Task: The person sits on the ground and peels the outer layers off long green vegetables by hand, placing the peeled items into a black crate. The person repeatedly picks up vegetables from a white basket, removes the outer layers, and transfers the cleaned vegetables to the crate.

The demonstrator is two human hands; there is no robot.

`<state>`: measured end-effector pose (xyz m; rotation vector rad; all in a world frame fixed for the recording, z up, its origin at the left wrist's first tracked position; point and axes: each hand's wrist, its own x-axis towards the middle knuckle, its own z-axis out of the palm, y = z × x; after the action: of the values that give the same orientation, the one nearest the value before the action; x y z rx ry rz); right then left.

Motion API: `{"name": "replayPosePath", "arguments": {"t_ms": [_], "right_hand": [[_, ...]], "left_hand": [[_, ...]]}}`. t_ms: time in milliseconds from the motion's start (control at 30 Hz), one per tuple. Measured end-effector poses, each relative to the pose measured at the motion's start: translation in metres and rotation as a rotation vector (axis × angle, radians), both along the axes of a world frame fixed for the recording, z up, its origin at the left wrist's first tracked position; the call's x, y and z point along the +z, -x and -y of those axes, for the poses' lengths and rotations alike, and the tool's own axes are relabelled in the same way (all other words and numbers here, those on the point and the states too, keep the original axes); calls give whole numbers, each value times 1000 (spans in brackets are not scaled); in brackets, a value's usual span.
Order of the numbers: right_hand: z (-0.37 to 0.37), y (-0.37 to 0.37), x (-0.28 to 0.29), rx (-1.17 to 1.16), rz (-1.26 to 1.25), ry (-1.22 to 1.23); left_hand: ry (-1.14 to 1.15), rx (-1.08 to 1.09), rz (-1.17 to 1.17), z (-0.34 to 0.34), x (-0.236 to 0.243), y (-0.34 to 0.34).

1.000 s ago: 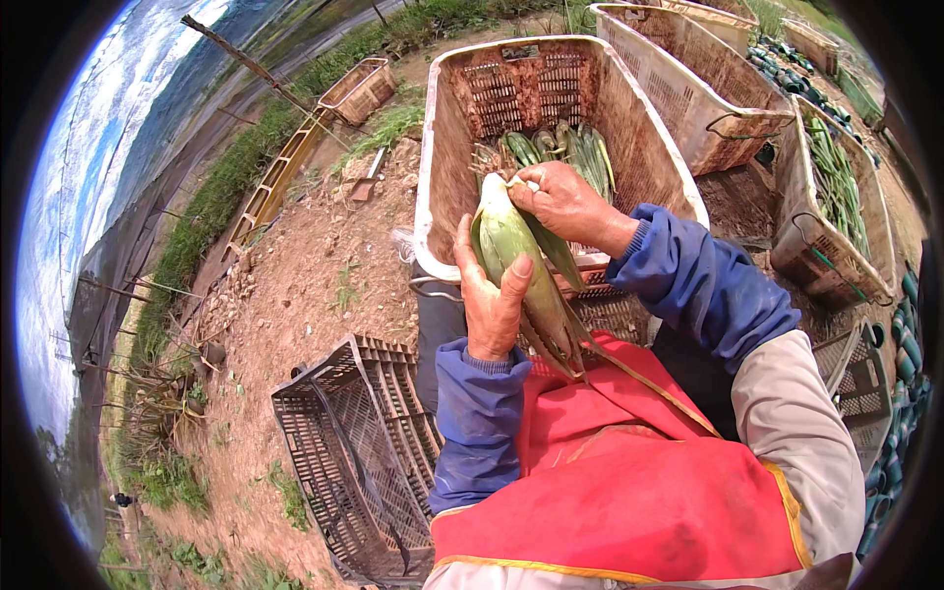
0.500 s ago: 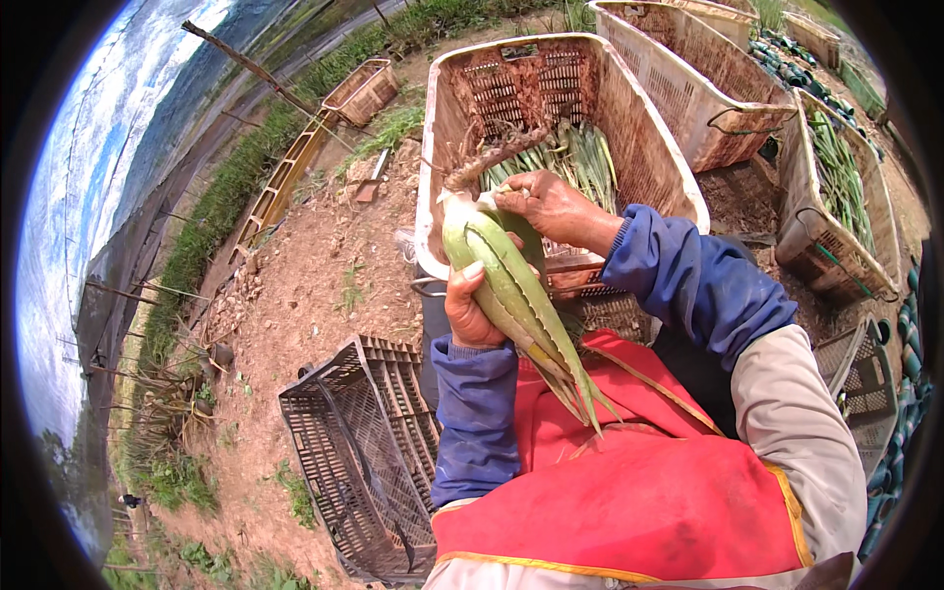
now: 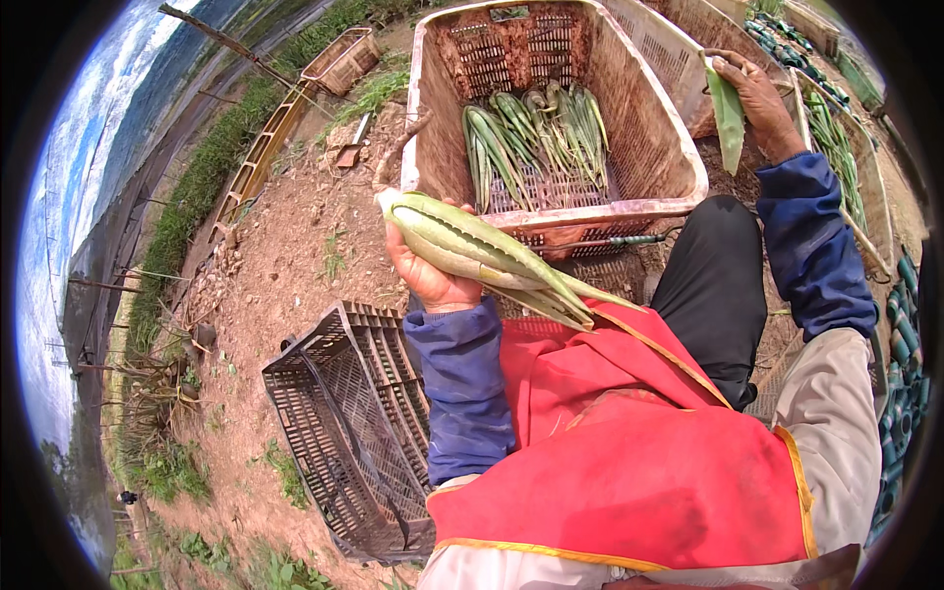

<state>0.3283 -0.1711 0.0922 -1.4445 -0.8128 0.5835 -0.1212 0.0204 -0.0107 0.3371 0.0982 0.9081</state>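
My left hand (image 3: 428, 275) grips an aloe plant (image 3: 482, 251) above my red apron (image 3: 610, 452). Its leaves point down to the right and a brown root rises from its pale base at the left. My right hand (image 3: 762, 108) is raised at the upper right, fingers closed on a single green aloe leaf (image 3: 727, 123) that hangs down, apart from the plant. In front of me a large dirty white crate (image 3: 433, 79) holds several cut leaves (image 3: 536, 147) lying on its bottom.
A black plastic crate (image 3: 305, 413) stands at my lower left. More pale crates (image 3: 649, 39) stand at the back right, one with long green stalks (image 3: 826, 147). A yellow ladder-like frame (image 3: 251, 162), a small crate (image 3: 339, 59) and a wooden pole (image 3: 221, 39) are at the back left.
My right hand has pulled away from the plant and swung up to the right with a leaf. My left hand and the plant have moved left, the plant now lying more level.
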Motion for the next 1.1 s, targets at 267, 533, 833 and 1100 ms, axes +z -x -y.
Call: {"name": "replayPosePath", "arguments": {"t_ms": [267,533,833,1100], "right_hand": [[497,-149,-84,-834,929,1048],[759,-107,-162,-797,596,1687],[523,-185,-180,-747,814,911],[240,-92,-184,-267,627,782]], "left_hand": [[-60,-96,-23,-2,22,-26],[-32,85,-178,-31,18,-31],[-34,9,-19,-14,27,-39],[-249,-207,-43,-34,7,23]]}}
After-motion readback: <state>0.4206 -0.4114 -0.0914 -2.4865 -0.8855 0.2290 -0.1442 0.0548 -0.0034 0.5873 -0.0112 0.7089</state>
